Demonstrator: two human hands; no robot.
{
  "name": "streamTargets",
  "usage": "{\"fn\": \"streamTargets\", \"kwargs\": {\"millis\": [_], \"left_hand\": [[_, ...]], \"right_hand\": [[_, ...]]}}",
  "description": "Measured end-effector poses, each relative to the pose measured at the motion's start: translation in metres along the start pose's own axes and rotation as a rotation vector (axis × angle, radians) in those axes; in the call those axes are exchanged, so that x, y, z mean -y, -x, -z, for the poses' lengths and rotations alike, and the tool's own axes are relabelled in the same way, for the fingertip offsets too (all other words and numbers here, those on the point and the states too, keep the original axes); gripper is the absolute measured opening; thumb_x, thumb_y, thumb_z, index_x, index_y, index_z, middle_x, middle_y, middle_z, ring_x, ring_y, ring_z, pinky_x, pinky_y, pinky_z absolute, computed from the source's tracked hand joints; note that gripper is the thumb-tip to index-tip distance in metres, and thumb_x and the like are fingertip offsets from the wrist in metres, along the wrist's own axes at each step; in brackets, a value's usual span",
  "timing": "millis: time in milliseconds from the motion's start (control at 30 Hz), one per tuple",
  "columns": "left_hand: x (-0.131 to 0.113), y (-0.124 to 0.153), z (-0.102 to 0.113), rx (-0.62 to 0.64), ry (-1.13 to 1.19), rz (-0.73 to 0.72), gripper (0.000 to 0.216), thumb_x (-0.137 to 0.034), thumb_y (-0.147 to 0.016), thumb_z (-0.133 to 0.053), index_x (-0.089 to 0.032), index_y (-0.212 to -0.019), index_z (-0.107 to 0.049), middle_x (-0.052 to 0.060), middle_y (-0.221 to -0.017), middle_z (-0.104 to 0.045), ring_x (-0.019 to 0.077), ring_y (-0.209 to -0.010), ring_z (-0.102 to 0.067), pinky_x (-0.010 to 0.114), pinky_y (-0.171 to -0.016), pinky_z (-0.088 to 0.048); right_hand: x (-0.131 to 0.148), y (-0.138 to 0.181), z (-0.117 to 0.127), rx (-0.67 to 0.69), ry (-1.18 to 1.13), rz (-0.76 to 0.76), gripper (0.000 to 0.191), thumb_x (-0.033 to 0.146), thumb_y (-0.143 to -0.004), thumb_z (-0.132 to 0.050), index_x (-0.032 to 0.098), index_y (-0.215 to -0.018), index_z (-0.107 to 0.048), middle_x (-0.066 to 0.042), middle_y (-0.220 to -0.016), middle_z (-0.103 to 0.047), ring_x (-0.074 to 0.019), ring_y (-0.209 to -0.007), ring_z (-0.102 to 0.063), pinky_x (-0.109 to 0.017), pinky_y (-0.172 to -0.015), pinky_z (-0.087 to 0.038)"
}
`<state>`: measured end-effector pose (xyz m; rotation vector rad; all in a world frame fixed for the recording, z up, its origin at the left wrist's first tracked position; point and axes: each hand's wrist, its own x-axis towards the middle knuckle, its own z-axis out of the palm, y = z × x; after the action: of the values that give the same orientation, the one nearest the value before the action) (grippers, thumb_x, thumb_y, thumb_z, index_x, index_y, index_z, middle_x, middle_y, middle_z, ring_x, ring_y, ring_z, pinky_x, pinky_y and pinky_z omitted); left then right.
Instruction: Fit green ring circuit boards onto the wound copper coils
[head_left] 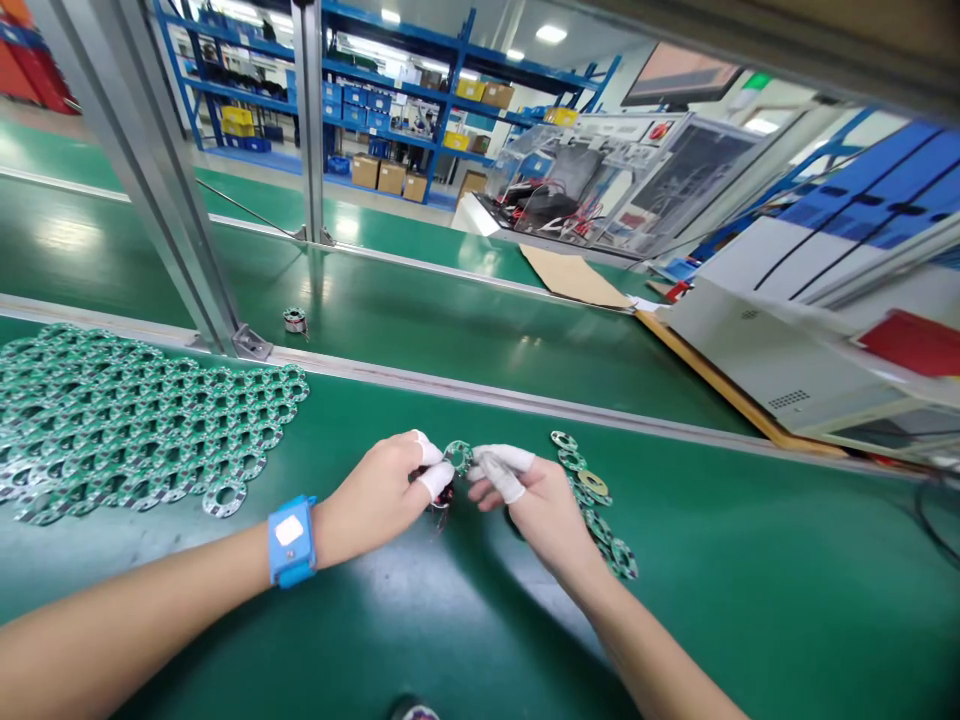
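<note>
My left hand (375, 495), with white finger cots and a blue wrist strap (292, 541), is closed on a small motor stator (444, 497) with dark windings and thin dangling wires. Just above the stator is a green ring-shaped circuit board (457, 457). My right hand (536, 500), also in white finger cots, pinches that board's right edge. Fingers partly hide both parts, so I cannot tell whether the board is seated on the stator. A short row of ring boards (598, 527) lies beside my right hand, with a yellowish ring (593, 483) among them.
Many overlapping ring boards (142, 420) cover the green bench's left side. A wound stator (295, 321) stands on the belt beyond the metal rail (480, 395). Another round part (415, 710) shows at the bottom edge. A metal post (150, 170) rises at left; a pale cabinet (765, 360) stands right.
</note>
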<state>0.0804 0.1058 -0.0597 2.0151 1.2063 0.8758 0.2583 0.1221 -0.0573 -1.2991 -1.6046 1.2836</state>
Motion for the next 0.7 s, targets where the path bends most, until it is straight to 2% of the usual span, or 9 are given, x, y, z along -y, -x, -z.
{"fn": "streamTargets", "kwargs": {"millis": [100,233,333,400,467,533,600,700], "left_hand": [[-0.001,-0.003,0.001,0.061,0.208,0.108,0.024,-0.019,-0.085,-0.045,-0.014,-0.064,-0.055,-0.002,-0.067,-0.054,0.011,-0.065,-0.049,0.022,-0.06,-0.037],[-0.002,-0.004,0.0,0.126,0.315,0.152,0.025,-0.022,-0.086,-0.043,-0.014,-0.066,-0.056,-0.002,-0.066,-0.054,0.0112,-0.065,-0.05,0.022,-0.06,-0.039],[0.003,-0.003,-0.001,0.062,0.038,0.055,0.026,-0.04,-0.081,-0.054,-0.016,-0.082,-0.061,0.003,-0.082,-0.058,0.0172,-0.079,-0.051,0.029,-0.072,-0.042],[0.011,-0.002,-0.004,0.055,-0.233,0.011,0.047,-0.053,-0.066,-0.068,-0.015,-0.094,-0.062,0.007,-0.092,-0.056,0.0232,-0.087,-0.048,0.035,-0.077,-0.041],[0.019,-0.001,-0.009,0.108,-0.379,0.007,0.054,-0.055,-0.059,-0.073,-0.014,-0.093,-0.063,0.008,-0.092,-0.054,0.0247,-0.088,-0.046,0.036,-0.076,-0.04],[0.025,-0.001,-0.014,0.151,-0.413,-0.002,0.043,-0.051,-0.063,-0.072,-0.015,-0.086,-0.063,0.006,-0.086,-0.054,0.0231,-0.085,-0.046,0.034,-0.073,-0.039],[0.029,-0.001,-0.018,0.145,-0.439,-0.015,0.038,-0.049,-0.066,-0.071,-0.015,-0.081,-0.063,0.005,-0.083,-0.054,0.0223,-0.084,-0.046,0.034,-0.072,-0.039],[0.029,-0.001,-0.02,0.127,-0.485,-0.019,0.036,-0.049,-0.069,-0.069,-0.014,-0.079,-0.061,0.005,-0.083,-0.055,0.0225,-0.082,-0.047,0.034,-0.07,-0.039]], "right_hand": [[0.002,0.006,0.002,-0.099,0.277,0.271,0.042,0.048,-0.071,-0.069,0.018,-0.101,-0.066,-0.008,-0.084,-0.064,-0.0183,-0.067,-0.061,-0.028,-0.053,-0.054],[0.004,0.01,0.008,-0.075,0.503,0.448,0.03,0.039,-0.076,-0.065,0.022,-0.101,-0.066,-0.008,-0.09,-0.063,-0.0185,-0.069,-0.061,-0.027,-0.051,-0.054],[0.002,0.005,0.016,-0.121,0.583,0.434,0.028,0.038,-0.076,-0.063,0.022,-0.099,-0.066,-0.008,-0.09,-0.063,-0.0192,-0.069,-0.06,-0.029,-0.055,-0.055],[-0.002,0.0,0.02,-0.113,0.559,0.339,0.028,0.039,-0.075,-0.062,0.021,-0.097,-0.066,-0.007,-0.083,-0.063,-0.018,-0.063,-0.059,-0.029,-0.052,-0.054],[-0.008,-0.004,0.02,-0.039,0.483,0.237,0.03,0.04,-0.075,-0.062,0.019,-0.095,-0.067,-0.005,-0.076,-0.061,-0.0165,-0.059,-0.058,-0.027,-0.049,-0.053],[-0.014,-0.004,0.016,0.052,0.42,0.198,0.03,0.04,-0.075,-0.061,0.017,-0.094,-0.067,-0.005,-0.075,-0.06,-0.0162,-0.06,-0.059,-0.026,-0.049,-0.054],[-0.02,-0.002,0.008,0.094,0.422,0.248,0.031,0.038,-0.076,-0.06,0.016,-0.097,-0.066,-0.007,-0.082,-0.062,-0.0169,-0.065,-0.061,-0.027,-0.053,-0.055],[-0.029,0.004,-0.001,0.073,0.54,0.393,0.03,0.033,-0.08,-0.057,0.018,-0.105,-0.063,-0.01,-0.097,-0.063,-0.0189,-0.075,-0.062,-0.03,-0.062,-0.057]]}}
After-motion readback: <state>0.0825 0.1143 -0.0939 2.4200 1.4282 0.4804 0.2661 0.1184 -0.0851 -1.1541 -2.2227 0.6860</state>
